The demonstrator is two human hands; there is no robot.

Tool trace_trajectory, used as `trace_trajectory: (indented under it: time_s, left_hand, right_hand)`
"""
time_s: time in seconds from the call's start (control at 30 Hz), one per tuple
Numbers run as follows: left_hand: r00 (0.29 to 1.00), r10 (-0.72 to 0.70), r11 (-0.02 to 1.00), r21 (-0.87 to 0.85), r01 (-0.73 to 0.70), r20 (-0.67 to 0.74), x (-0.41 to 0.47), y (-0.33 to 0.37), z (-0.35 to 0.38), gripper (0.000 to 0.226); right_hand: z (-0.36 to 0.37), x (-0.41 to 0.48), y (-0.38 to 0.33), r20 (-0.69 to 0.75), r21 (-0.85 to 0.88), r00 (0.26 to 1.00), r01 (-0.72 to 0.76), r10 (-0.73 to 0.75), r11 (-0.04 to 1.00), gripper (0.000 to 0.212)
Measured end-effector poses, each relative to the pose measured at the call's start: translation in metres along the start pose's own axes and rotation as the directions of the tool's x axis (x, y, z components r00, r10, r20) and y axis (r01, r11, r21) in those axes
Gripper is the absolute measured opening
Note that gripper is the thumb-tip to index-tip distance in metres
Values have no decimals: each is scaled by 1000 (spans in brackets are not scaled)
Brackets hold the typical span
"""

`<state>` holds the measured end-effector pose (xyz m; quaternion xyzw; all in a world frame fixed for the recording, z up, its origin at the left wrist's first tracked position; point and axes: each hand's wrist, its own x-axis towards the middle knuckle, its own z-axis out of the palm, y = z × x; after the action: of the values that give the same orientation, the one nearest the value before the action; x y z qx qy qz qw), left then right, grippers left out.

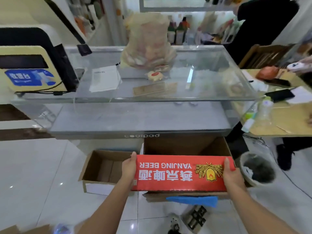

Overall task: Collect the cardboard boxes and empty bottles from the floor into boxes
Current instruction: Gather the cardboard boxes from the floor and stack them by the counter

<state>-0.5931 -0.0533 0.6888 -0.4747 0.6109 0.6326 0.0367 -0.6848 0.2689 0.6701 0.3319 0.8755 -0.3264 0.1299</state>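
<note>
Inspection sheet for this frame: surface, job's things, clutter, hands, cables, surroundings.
Surface: glossy white tiled floor.
Job's things: red Yanjing Beer cardboard box held over a large open brown cardboard box; smaller open brown cardboard box left of it.
Clutter: blue sheet below the red box; round waste bin with dark liner at right.
Grippers: left hand and right hand each grip one end of the red box.
Cables: black cables on the floor near the bin.
Surroundings: glass display counter bearing a filled plastic bag; person in dark clothing behind.
</note>
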Motion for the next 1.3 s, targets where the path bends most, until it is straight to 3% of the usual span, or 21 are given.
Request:
trace_trajectory:
  time_s: [0.17, 0.3, 0.47, 0.63, 0.83, 1.07, 1.3]
  left_hand:
    - [998, -35, 999, 37, 33, 60, 18, 2, 54, 41]
    - [990, -98, 995, 38, 95, 101, 37, -1, 66, 47]
    - [958, -284, 947, 166, 276, 32, 57, -34, 65, 72]
    - [937, -347, 886, 335, 320, 25, 74, -61, 61, 72]
    - [945, -290, 797, 585, 150, 153, 55, -39, 67, 52]
    - [893, -320, 567, 819, -86, 316, 72, -46, 75, 46]
    - [774, -342, 241, 845, -477, 534, 66, -37, 116, 46]
  right_hand:
    - [-19, 54, 0, -10, -9, 1000, -14, 14, 1000, 82]
    - [-19, 78, -5, 79, -2, 996, -38, 38, 999, 78]
    - [0, 81, -2, 109, -243, 993, -28, 56, 970, 81]
    - [19, 74, 8, 219, -336, 970, -29, 109, 941, 72]
    - [32, 63, 8, 338, -343, 938, 49, 75, 938, 70]
    - [32, 44, 30, 475, -394, 879, 171, 41, 903, 59]
    - [16, -14, 102, 324, -188, 931, -112, 170, 976, 52]
